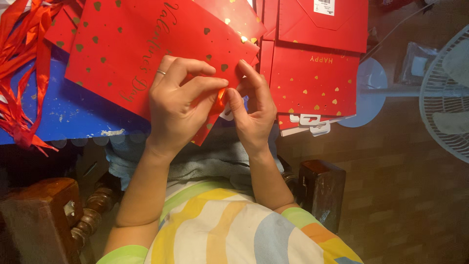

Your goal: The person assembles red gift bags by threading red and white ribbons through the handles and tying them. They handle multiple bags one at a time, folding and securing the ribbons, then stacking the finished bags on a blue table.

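Both hands are shown working at the lower corner of a red paper bag printed with gold hearts. The left hand is pinched on an orange ribbon at that corner; the right hand is pressed against the same ribbon end from the other side. The bag is laid on a blue table. Right of the bag, a stack of flat red bags is seen; left of it, loose red ribbons. Should the pinch slacken, the ribbon could probably slip free, or the paper corner tear.
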